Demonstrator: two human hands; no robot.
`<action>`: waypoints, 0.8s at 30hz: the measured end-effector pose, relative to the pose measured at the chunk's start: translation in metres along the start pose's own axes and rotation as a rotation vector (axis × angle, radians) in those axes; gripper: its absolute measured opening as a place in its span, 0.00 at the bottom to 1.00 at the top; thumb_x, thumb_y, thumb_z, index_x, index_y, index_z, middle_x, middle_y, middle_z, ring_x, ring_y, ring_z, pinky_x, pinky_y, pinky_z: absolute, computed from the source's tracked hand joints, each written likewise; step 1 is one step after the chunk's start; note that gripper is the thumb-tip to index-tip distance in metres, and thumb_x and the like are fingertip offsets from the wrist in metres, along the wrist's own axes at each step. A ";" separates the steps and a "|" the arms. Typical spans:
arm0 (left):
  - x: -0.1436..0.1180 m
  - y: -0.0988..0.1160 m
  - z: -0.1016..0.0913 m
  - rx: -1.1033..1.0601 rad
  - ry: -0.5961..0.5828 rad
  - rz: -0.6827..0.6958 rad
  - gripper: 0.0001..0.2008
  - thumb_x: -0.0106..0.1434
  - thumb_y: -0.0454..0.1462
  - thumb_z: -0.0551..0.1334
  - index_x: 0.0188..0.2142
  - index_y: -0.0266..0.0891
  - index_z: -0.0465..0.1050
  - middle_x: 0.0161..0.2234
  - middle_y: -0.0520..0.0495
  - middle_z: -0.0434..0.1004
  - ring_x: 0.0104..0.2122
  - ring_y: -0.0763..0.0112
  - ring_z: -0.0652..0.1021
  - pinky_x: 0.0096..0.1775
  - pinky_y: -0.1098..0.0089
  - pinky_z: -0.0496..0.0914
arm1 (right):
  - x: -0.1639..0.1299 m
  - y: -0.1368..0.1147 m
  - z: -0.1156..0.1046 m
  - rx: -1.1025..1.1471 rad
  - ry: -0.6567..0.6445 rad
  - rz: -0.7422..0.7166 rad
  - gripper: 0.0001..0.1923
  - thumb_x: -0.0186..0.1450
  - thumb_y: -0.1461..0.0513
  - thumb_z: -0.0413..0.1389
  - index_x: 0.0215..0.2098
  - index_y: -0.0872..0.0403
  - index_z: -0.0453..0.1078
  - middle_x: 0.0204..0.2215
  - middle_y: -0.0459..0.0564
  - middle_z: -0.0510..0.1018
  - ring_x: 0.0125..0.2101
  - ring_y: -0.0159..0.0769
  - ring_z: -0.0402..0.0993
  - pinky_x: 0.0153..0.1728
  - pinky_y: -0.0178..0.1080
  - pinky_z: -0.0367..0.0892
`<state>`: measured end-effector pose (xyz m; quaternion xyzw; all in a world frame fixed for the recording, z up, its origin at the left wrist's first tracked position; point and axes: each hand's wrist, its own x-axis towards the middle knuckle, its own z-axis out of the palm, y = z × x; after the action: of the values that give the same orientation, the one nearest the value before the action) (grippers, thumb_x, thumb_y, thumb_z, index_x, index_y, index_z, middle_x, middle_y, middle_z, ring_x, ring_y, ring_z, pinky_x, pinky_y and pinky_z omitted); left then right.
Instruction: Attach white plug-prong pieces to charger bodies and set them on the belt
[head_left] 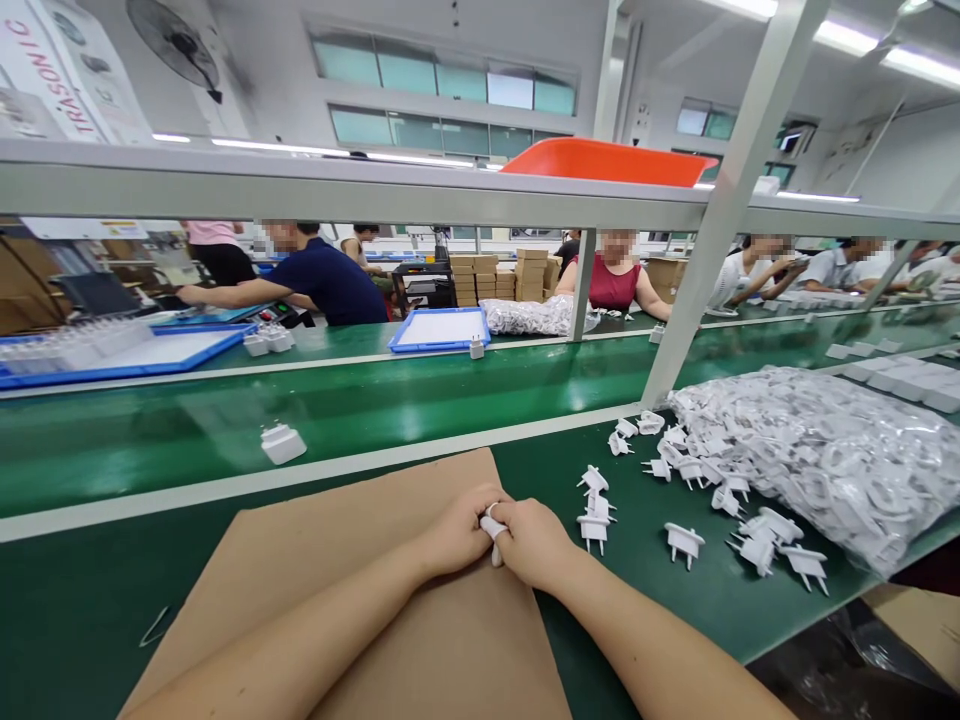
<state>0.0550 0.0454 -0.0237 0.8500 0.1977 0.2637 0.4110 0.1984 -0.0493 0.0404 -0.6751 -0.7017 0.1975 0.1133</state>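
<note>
My left hand (pixel 466 528) and my right hand (pixel 531 540) meet above a brown cardboard sheet (pixel 360 540), fingers closed and pressed together. Between them shows a small white piece (pixel 493 524), mostly covered by my fingers; its exact kind cannot be made out. To the right of my right hand, several white two-pin plug heads (pixel 595 530) lie loose on the green table (pixel 555 470). A larger scatter of them reaches toward a clear plastic bag (pixel 825 450) filled with more white parts.
Beyond the table edge runs a green conveyor belt (pixel 390 405) carrying a white charger (pixel 282 442). A slanted metal post (pixel 697 290) and a shelf with an orange tray (pixel 607 163) stand ahead. Blue-rimmed trays (pixel 439 347) and several people are across the belt.
</note>
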 end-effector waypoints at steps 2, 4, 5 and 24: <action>0.000 0.000 0.000 -0.007 0.007 0.000 0.19 0.50 0.25 0.56 0.39 0.38 0.78 0.39 0.47 0.78 0.40 0.66 0.78 0.43 0.67 0.71 | 0.000 0.000 0.000 0.010 -0.005 0.002 0.13 0.69 0.66 0.53 0.41 0.52 0.80 0.41 0.51 0.85 0.40 0.39 0.77 0.33 0.38 0.53; 0.000 0.000 0.000 -0.008 0.008 0.000 0.18 0.50 0.25 0.56 0.38 0.38 0.77 0.39 0.47 0.78 0.40 0.65 0.77 0.43 0.67 0.70 | 0.000 0.001 0.000 0.018 -0.011 -0.001 0.12 0.68 0.66 0.53 0.41 0.52 0.80 0.40 0.51 0.85 0.40 0.39 0.77 0.33 0.38 0.53; 0.000 -0.001 0.000 -0.008 0.007 0.000 0.18 0.50 0.24 0.56 0.38 0.38 0.77 0.39 0.47 0.78 0.39 0.65 0.77 0.43 0.67 0.70 | 0.000 0.001 0.001 0.021 -0.011 -0.005 0.12 0.68 0.66 0.53 0.41 0.53 0.79 0.40 0.51 0.85 0.40 0.39 0.77 0.33 0.38 0.53; -0.001 0.001 -0.001 -0.003 0.009 -0.004 0.17 0.50 0.25 0.56 0.38 0.38 0.76 0.39 0.47 0.78 0.40 0.65 0.77 0.42 0.67 0.70 | 0.002 0.002 0.001 0.061 -0.014 -0.003 0.11 0.67 0.67 0.53 0.37 0.53 0.78 0.35 0.48 0.84 0.36 0.36 0.75 0.32 0.36 0.53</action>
<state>0.0542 0.0447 -0.0228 0.8477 0.2008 0.2671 0.4120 0.1996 -0.0477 0.0387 -0.6690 -0.6971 0.2234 0.1288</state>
